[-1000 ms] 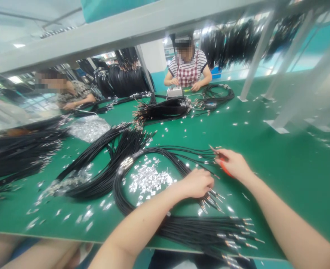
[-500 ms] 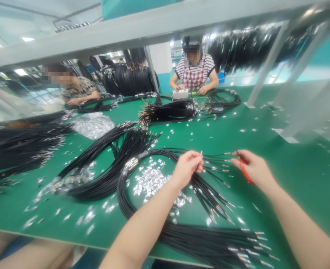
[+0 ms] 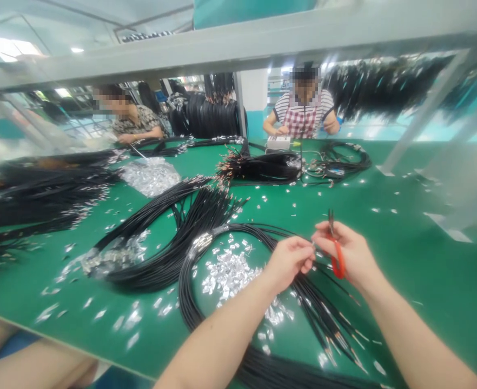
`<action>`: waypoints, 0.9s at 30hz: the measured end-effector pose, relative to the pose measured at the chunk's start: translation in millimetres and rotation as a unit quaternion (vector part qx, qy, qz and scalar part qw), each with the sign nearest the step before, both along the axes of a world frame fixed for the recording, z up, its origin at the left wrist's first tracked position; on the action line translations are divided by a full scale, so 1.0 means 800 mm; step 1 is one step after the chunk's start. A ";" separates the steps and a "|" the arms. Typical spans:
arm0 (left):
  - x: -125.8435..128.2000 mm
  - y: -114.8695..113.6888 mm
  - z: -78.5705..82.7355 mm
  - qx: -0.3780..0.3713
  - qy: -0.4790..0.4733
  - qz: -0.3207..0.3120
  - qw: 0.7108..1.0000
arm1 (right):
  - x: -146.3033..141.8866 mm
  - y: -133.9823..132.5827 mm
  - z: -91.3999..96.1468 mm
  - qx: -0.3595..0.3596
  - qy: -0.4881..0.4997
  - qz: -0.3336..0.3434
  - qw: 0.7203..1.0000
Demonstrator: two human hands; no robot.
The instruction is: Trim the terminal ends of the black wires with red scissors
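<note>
the left hand (image 3: 289, 262) pinches its fingers together on something too small to tell. the right hand (image 3: 355, 254) has its fingers around red-handled scissors (image 3: 340, 261). black cables (image 3: 185, 287) loop around silver scraps (image 3: 228, 273) on the desk (image 3: 417, 243).

Matt black cables (image 3: 187, 289), glossy foil-like scraps (image 3: 231, 273)
Green tabletop (image 3: 421, 281) smooth with a faint sheen; red handles (image 3: 338, 260) right of centre, plastic-looking and glossy; apron (image 3: 301, 121) near the top, checked cloth.
</note>
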State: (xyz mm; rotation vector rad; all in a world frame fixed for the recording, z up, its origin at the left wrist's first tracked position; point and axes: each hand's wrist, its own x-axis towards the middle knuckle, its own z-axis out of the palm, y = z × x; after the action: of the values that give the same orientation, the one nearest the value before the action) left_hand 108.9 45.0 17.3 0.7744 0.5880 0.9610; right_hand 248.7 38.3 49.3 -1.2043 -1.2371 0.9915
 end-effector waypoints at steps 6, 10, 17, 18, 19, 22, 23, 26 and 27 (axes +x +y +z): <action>0.008 -0.003 0.001 0.006 0.032 0.060 0.998 | -0.003 0.004 -0.004 -0.033 0.060 -0.025 0.997; 0.012 -0.007 0.003 0.012 0.059 0.101 0.993 | -0.013 0.001 -0.010 -0.032 0.094 -0.036 0.994; 0.016 -0.011 0.002 0.000 0.075 0.161 0.984 | -0.028 -0.005 -0.017 -0.015 0.125 -0.053 0.991; 0.016 -0.011 0.001 0.002 0.076 0.158 0.984 | -0.028 -0.006 -0.016 -0.015 0.128 -0.055 0.990; 0.016 -0.011 0.001 0.006 0.075 0.153 0.985 | -0.028 -0.006 -0.016 -0.018 0.130 -0.055 0.990; 0.013 -0.010 -0.001 0.022 0.062 0.128 0.990 | -0.025 -0.006 -0.015 -0.035 0.147 -0.047 0.987; 0.013 -0.010 -0.002 0.028 0.059 0.122 0.990 | -0.024 -0.006 -0.015 -0.040 0.154 -0.042 0.986; 0.012 -0.010 -0.003 0.043 0.068 0.111 0.991 | -0.024 -0.005 -0.018 -0.044 0.177 -0.029 0.983; 0.012 -0.010 -0.004 0.047 0.075 0.110 0.990 | -0.024 -0.005 -0.018 -0.043 0.182 -0.025 0.982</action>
State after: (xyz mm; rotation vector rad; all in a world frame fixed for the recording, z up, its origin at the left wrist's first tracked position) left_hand 118.4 36.9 14.4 0.8844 0.7763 1.1464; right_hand 229.1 34.0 34.9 -1.0554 -0.8793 1.1776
